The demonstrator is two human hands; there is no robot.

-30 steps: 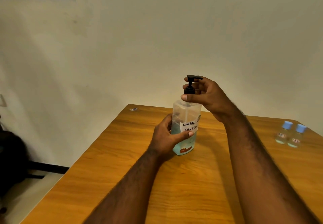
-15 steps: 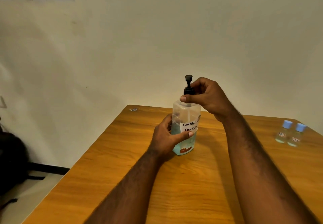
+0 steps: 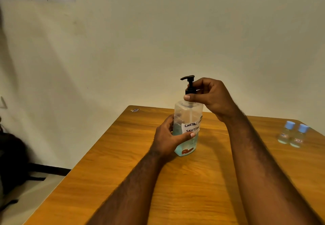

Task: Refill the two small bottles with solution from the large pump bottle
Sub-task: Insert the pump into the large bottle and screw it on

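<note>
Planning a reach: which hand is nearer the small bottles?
Right. The right hand, on the pump collar, sits left of the small bottles; left hand, holding the pump bottle, farther left.

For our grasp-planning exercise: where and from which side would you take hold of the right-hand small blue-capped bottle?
I would grip the right-hand small bottle by its clear body below the cap, coming from the right or front: it stands upright, and the other small bottle crowds its left side.

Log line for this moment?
left hand grips pump bottle body | right hand pinches pump collar | small bottles capped, far right
</note>
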